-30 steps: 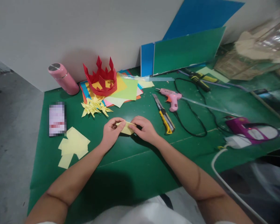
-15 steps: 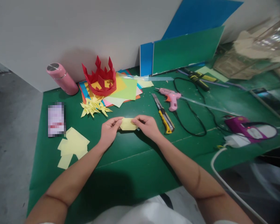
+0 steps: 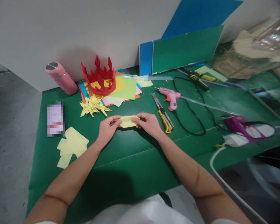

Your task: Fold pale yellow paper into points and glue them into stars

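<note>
Between both hands is a small folded piece of pale yellow paper (image 3: 128,122), held just above the green tabletop. My left hand (image 3: 108,127) pinches its left end, thumb on the near face. Its right end is gripped by my right hand (image 3: 149,123), thumb on top and fingers behind. A lengthwise crease shows along the paper, and the fingertips behind it are partly hidden. Beyond my left hand lie folded yellow paper pieces (image 3: 93,106) in a pile. Flat yellow paper sheets (image 3: 73,143) lie near my left forearm.
A red paper crown (image 3: 101,82) stands on coloured paper sheets (image 3: 128,88). Right of my hands lie a yellow utility knife (image 3: 165,118), blade exposed, and a pink glue gun (image 3: 171,96) with its cable. A pink bottle (image 3: 63,79) and a blurred-out item (image 3: 56,119) are at left.
The paper's fold has opened somewhat, showing a crease and an upper flap. My right thumb has shifted slightly toward the paper's right end. Both hands still hold it.
</note>
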Tool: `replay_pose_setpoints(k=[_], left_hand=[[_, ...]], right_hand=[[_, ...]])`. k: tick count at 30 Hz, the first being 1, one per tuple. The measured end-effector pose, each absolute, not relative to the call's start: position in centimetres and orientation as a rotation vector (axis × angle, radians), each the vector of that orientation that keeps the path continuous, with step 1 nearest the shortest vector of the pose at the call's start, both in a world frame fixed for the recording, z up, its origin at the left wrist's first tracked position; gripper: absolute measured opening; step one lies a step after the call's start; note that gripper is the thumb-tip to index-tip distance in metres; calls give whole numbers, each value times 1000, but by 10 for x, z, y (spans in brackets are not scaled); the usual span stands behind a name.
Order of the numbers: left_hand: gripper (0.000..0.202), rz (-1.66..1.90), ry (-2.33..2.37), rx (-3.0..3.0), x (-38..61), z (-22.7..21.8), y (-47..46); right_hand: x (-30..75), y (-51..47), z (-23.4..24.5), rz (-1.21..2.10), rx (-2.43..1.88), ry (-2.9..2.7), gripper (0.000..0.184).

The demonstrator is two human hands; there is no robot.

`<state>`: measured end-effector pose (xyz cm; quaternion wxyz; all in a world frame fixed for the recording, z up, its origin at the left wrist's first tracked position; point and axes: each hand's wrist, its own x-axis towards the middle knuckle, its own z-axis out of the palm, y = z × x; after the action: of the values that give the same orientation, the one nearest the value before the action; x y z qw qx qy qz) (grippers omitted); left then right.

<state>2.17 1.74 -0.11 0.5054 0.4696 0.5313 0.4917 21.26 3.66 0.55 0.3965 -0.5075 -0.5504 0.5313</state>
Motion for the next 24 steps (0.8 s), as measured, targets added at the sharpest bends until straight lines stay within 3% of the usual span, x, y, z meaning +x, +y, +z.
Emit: replay_pose_setpoints(k=[7,14,24], left_hand=[[11,1256,1418,1439,14,1,20],[12,1259,1434,1618,12,-1,19],[17,1243,1364,1337,23,4,13]], right_hand=[[214,38,-1,1313,-1252,-1474,24],[216,37,2,1219,-1208,-1649,22],[214,35,1,1018,-1250,-1724,20]])
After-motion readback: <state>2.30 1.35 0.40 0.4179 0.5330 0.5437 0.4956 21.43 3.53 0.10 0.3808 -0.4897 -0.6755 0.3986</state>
